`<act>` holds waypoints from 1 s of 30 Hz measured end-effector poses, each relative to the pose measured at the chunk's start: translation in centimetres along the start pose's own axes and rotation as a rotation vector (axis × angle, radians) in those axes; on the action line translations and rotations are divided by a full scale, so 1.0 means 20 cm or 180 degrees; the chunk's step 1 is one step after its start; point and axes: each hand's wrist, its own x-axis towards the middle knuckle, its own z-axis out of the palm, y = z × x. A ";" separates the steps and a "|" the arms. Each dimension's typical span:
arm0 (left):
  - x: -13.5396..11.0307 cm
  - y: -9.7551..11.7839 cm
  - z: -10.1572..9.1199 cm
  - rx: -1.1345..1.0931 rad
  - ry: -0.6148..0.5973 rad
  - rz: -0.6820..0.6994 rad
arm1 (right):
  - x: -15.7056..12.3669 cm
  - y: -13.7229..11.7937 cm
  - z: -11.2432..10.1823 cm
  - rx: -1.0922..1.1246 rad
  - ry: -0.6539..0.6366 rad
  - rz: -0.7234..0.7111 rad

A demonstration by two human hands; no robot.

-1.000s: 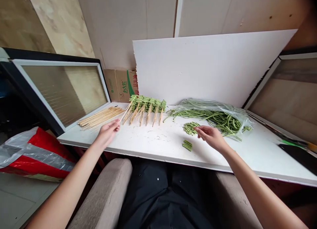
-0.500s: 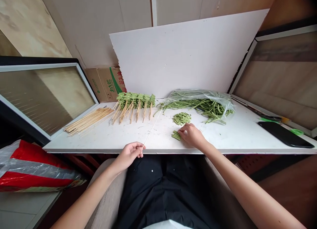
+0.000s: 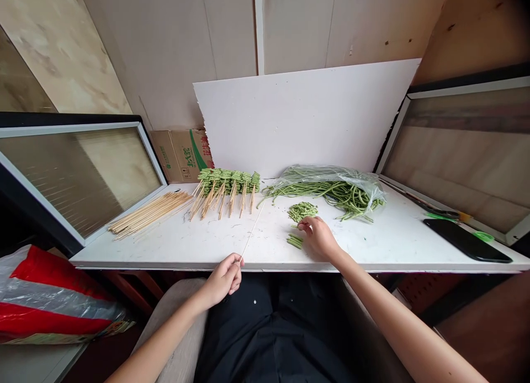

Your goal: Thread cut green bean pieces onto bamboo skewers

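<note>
My left hand (image 3: pixel 226 275) is closed round the lower end of a thin bare wooden skewer (image 3: pixel 252 231), which points up and away over the table. My right hand (image 3: pixel 318 237) pinches a short green bean piece (image 3: pixel 294 226) whose tip sticks out left of the fingers. Just below lies a small row of cut bean pieces (image 3: pixel 294 240), side by side on the white table. Beyond the fingers is a loose heap of cut pieces (image 3: pixel 302 211). Filled bean skewers (image 3: pixel 232 180) are stacked at the back, their sticks facing me.
Bare skewers (image 3: pixel 149 212) lie in a bundle at the left of the white table (image 3: pixel 199 250). Long whole beans (image 3: pixel 351 198) spill from a clear plastic bag (image 3: pixel 314 174). A black phone (image 3: pixel 467 240) and scissors (image 3: pixel 439 209) lie right. A cardboard box (image 3: pixel 178 157) stands at the back left.
My right hand has lifted slightly away from the row of pieces, with a bean piece now between its fingers. My left hand still holds the skewer. The view has tilted upward.
</note>
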 end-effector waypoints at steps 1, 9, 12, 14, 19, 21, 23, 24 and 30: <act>0.00 -0.02 0.01 0.0005 0.0001 0.0003 | 0.00 -0.01 0.00 0.0104 -0.0013 0.0054; -0.03 -0.04 0.06 0.0265 0.0109 0.0258 | 0.00 -0.05 0.02 0.1354 0.0185 0.0265; -0.03 -0.04 0.08 0.0991 0.0535 0.0533 | -0.01 -0.07 0.04 0.2128 0.0015 0.0586; -0.03 -0.06 0.08 0.1340 0.0753 0.0646 | -0.01 -0.09 0.04 0.2702 -0.0171 0.0703; -0.03 -0.07 0.08 0.1514 0.0956 0.0971 | -0.02 -0.12 0.02 0.3675 -0.0317 0.0925; -0.04 -0.06 0.08 0.1589 0.1037 0.1210 | -0.02 -0.12 0.01 0.3835 -0.0329 0.1023; -0.05 -0.07 0.08 0.1702 0.1069 0.1428 | -0.03 -0.11 0.01 0.3926 -0.0356 0.1068; -0.04 -0.07 0.07 0.1769 0.1086 0.1528 | -0.03 -0.10 0.02 0.3969 -0.0368 0.1078; -0.01 -0.15 0.05 0.2388 0.1284 0.2145 | -0.03 -0.09 0.02 0.4223 -0.0414 0.1133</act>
